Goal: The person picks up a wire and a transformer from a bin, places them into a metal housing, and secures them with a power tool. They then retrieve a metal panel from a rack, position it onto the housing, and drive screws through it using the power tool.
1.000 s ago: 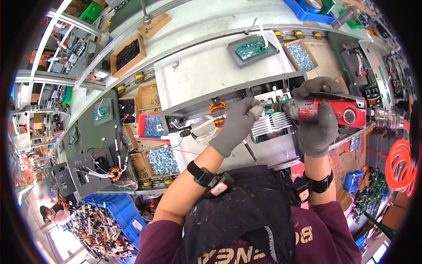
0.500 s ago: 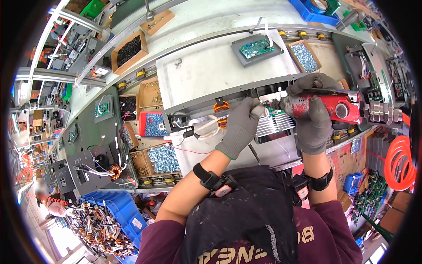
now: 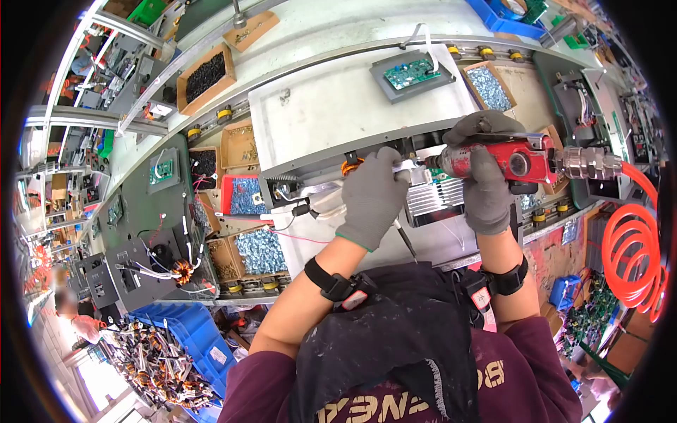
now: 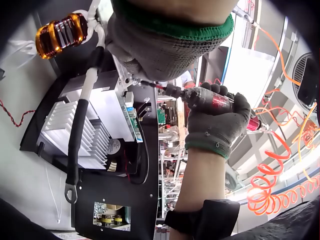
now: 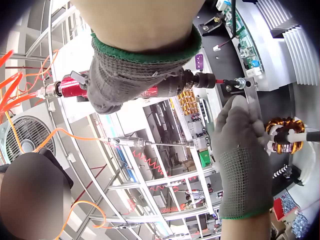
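Gloved right hand (image 3: 488, 201) grips the red air screwdriver (image 3: 504, 161) near its front. In the right wrist view, the driver's bit (image 5: 226, 81) meets a screw (image 5: 241, 83) on a silver metal bracket (image 5: 253, 102) at the chassis edge. Just beside the bit, the left hand (image 5: 245, 167) pinches that bracket between thumb and fingers. The left wrist view shows the left hand (image 4: 155, 47) close to the bit tip, its fingertips mostly hidden. The open dark chassis (image 4: 117, 192) holds a white finned heatsink (image 4: 75, 132) and a copper coil (image 4: 62, 36).
A grey plate with a green board (image 3: 412, 72) lies behind the chassis. Boxes of screws stand left (image 3: 261, 252) and right (image 3: 486, 88). A coiled red hose (image 3: 631, 261) hangs at right. A loose cable with a ring terminal (image 4: 71, 192) crosses the heatsink.
Both hands and the screwdriver have shifted left along the chassis. The left hand now covers part of the orange coil, and the heatsink shows more.
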`<state>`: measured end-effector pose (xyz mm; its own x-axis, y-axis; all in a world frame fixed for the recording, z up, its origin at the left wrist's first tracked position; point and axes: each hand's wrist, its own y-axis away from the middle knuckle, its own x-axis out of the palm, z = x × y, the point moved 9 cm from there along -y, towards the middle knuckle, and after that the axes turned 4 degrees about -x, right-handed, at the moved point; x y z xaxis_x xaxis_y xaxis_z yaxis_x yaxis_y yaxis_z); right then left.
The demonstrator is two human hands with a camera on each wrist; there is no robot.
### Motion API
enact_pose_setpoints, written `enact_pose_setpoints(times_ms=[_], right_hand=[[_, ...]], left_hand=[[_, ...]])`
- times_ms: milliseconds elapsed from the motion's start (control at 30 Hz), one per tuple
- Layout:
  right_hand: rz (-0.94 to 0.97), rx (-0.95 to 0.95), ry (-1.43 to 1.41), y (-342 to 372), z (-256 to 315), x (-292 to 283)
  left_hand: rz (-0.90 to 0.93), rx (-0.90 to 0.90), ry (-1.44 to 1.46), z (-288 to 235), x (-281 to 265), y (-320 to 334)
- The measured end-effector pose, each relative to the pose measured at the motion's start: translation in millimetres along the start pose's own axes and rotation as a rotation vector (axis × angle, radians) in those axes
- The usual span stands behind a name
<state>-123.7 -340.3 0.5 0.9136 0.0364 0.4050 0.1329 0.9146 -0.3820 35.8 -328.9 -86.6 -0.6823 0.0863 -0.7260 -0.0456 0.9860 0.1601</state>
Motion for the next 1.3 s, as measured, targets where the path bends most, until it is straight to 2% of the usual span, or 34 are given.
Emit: enact_pose_setpoints(times_ms=[33, 67, 133, 267, 333, 467, 533, 733, 800, 933, 1033, 1100, 1133, 1200, 1300], right_hand=[[0.031, 0.002, 0.008, 1, -3, 2], [0.035, 0.006, 0.006, 0, -5, 3], [0.050, -0.001, 0.074, 0, -6, 6], [0.036, 0.064, 0.080, 1, -10, 8], [0.066, 0.119, 0.137, -1, -17, 9], [0.036, 0.068, 0.199, -10, -15, 19], [0.075, 0.117, 0.218, -14, -12, 25], [0.101, 0.198, 0.220, -13, -21, 29], [0.093, 0.107, 0.289, -15, -18, 31], [0.145, 0.145, 0.338, -16, -25, 36], [0.151, 0.051, 0.363, -14, -27, 35], [0.124, 0.169, 0.149, -9, -43, 28], [0.127, 0.170, 0.149, -8, -42, 29], [0.177, 0.047, 0.367, -8, -31, 34], [0.189, 0.067, 0.411, -10, -37, 25]], left_hand=[[0.004, 0.040, -0.195, -2, -1, 0], [0.002, 0.034, -0.195, -1, -2, 0], [-0.005, 0.150, -0.409, -9, 2, 0], [-0.002, 0.199, -0.515, -10, 6, -2], [-0.011, 0.283, -0.514, -17, 3, -1], [-0.018, 0.365, -0.598, -25, 0, -4], [0.022, 0.370, -0.741, -20, 10, -8], [0.123, 0.332, -0.616, -13, 10, -8], [0.104, 0.323, -0.601, -13, 9, -6], [0.042, 0.318, -0.554, -11, 6, -6], [0.058, 0.289, -0.551, -7, 9, -9], [0.055, 0.295, -0.546, -6, 9, -9], [0.055, 0.300, -0.543, -6, 9, -8], [0.067, 0.284, -0.540, -5, 9, -8], [0.084, 0.263, -0.543, -4, 10, -10]])
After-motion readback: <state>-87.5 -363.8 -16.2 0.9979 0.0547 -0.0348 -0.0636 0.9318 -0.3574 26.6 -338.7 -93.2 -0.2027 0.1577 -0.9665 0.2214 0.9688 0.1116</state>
